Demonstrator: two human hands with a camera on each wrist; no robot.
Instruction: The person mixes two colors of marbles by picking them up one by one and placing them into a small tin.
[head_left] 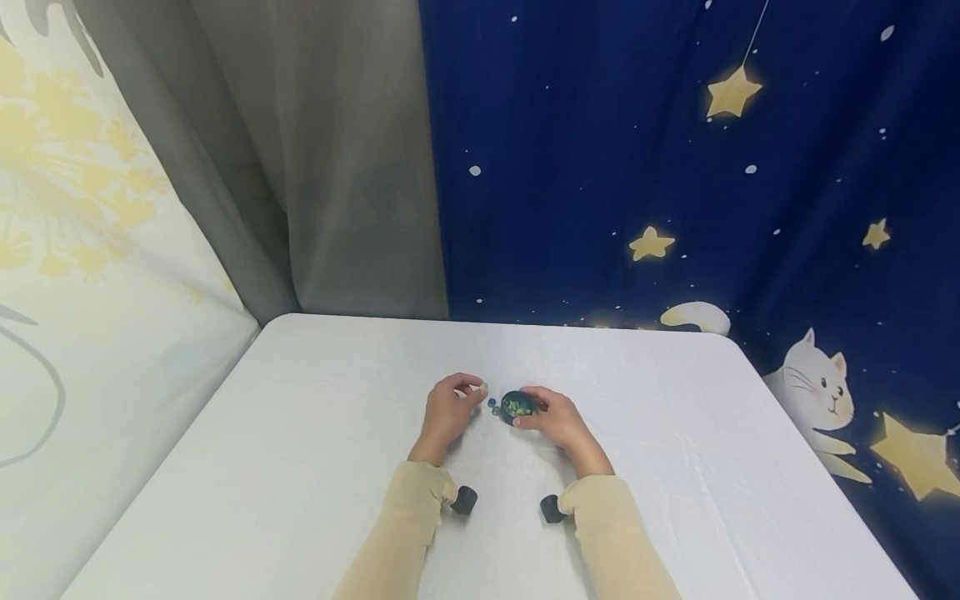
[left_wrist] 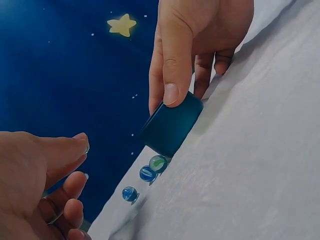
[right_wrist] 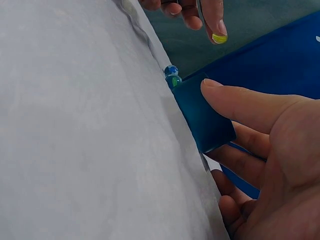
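My right hand (head_left: 558, 417) holds a small round teal cup (left_wrist: 172, 125), thumb on one side and fingers on the other. In the head view, yellow-green and blue marbles show inside it. The cup's side lies close to the white table, as the right wrist view shows. Between thumb and fingertips my left hand (head_left: 450, 408) pinches a yellow marble (right_wrist: 220, 38), just left of the cup. Beside the cup's mouth lie a green-swirled marble (left_wrist: 158, 163) and a blue-and-white marble (left_wrist: 148, 173). Another blue marble (left_wrist: 130, 194) lies a little farther off.
A white cloth covers the table (head_left: 300, 433). Behind it hang a grey curtain (head_left: 360, 167) and a dark blue one (head_left: 570, 167) with stars. Black devices (head_left: 465, 500) sit at the inner side of both beige sleeves (head_left: 405, 525).
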